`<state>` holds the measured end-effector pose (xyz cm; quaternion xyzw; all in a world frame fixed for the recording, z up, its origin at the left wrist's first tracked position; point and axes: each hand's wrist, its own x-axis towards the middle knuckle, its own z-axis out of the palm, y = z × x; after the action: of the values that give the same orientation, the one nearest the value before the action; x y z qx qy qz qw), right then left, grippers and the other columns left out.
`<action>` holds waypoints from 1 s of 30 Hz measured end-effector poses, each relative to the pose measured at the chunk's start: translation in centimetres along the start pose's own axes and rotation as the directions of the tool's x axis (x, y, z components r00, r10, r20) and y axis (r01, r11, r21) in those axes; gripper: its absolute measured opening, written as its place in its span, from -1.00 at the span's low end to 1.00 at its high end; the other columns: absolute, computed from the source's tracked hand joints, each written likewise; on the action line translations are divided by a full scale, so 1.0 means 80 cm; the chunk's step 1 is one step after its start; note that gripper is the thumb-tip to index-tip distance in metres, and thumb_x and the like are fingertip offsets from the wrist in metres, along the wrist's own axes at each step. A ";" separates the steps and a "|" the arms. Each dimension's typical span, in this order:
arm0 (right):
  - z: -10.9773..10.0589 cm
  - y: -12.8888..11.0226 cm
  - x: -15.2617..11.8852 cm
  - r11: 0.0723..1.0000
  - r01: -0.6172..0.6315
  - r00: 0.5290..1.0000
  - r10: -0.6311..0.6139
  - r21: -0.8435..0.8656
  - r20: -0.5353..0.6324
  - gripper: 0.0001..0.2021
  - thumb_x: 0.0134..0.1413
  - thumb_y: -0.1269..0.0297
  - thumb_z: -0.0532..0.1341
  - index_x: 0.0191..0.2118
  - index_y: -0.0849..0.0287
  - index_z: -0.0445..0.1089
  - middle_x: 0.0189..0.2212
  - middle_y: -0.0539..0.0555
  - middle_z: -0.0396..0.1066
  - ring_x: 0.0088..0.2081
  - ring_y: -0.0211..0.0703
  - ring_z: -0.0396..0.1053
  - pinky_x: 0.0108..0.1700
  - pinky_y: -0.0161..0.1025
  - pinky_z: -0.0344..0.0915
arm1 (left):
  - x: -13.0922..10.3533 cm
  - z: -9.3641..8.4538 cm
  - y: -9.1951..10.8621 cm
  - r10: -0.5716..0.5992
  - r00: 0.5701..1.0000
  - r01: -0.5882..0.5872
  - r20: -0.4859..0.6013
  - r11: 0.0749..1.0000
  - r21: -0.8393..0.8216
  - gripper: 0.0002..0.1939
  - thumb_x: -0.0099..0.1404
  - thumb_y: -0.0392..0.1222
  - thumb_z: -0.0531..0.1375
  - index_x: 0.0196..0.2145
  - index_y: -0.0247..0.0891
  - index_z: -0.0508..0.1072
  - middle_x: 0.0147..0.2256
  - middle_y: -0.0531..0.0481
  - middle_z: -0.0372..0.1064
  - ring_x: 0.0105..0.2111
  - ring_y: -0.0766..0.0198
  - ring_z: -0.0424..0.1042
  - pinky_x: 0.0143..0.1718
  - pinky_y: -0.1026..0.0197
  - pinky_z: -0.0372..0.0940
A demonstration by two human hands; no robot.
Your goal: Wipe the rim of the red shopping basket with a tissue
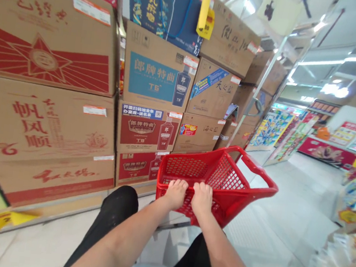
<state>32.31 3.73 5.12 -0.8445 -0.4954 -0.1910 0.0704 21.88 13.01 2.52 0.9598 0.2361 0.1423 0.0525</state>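
A red plastic shopping basket (227, 177) with perforated walls and a long handle loop on its right end is in front of me. My left hand (176, 193) is closed over the basket's near rim, knuckles up. Close beside it, my right hand (202, 198) grips the same rim, with a small gap between the two. The fingertips of both hands curl over the edge and are partly out of sight. Through the basket's open top I see its lattice walls; the near wall hides part of the bottom.
Stacked cardboard cartons (156, 79) line the left side, several bearing price labels. A metal pole (261, 83) rises just beyond the basket. Pale floor tiles (286, 201) stretch ahead on the right. Packaged goods (340, 259) stand at the right edge; farther back are shelves (270, 125).
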 end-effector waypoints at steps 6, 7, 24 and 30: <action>0.001 -0.004 0.013 0.999 0.045 0.994 -0.043 -0.014 0.101 -0.76 0.14 0.41 0.00 -0.28 0.21 0.42 -0.31 0.19 0.38 -0.21 -0.05 0.30 -0.17 -0.17 0.11 | -0.004 -0.001 0.000 -0.009 1.000 0.009 -0.002 1.000 -0.001 -0.59 0.12 -0.32 0.03 -0.04 -0.22 0.24 -0.01 -0.16 0.25 0.01 0.04 0.18 0.04 -0.06 0.03; 0.002 -0.005 0.013 0.999 0.051 0.994 -0.049 -0.010 0.102 -0.76 0.14 0.42 0.00 -0.28 0.21 0.42 -0.31 0.18 0.38 -0.21 -0.05 0.30 -0.17 -0.17 0.11 | -0.004 -0.002 -0.001 -0.010 1.000 0.010 0.000 1.000 -0.001 -0.60 0.12 -0.31 0.03 -0.04 -0.22 0.24 -0.01 -0.16 0.24 0.01 0.04 0.18 0.04 -0.05 0.04; -0.001 -0.045 0.009 0.995 0.094 0.991 -0.097 0.038 0.092 -0.70 0.21 0.41 -0.10 -0.17 0.14 0.37 -0.19 0.18 0.36 -0.11 -0.02 0.25 -0.09 -0.10 0.06 | -0.023 -0.009 -0.024 -0.039 0.999 0.039 -0.021 0.999 0.015 -0.60 0.13 -0.31 0.02 -0.04 -0.22 0.21 -0.03 -0.14 0.24 -0.02 0.06 0.17 0.03 -0.03 0.03; -0.006 -0.052 0.019 0.992 0.120 0.980 -0.126 0.047 0.156 -0.72 0.19 0.41 -0.07 -0.19 0.15 0.38 -0.20 0.18 0.38 -0.11 -0.04 0.28 -0.11 -0.11 0.10 | -0.025 -0.010 -0.031 -0.039 0.999 0.040 -0.031 0.999 0.023 -0.60 0.14 -0.32 0.01 -0.03 -0.24 0.20 -0.04 -0.14 0.23 -0.03 0.06 0.16 0.01 -0.04 0.03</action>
<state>29.23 6.90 5.85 -0.8234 -0.5540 -0.1180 0.0345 18.84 14.27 2.33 0.9533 0.2573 0.1528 0.0402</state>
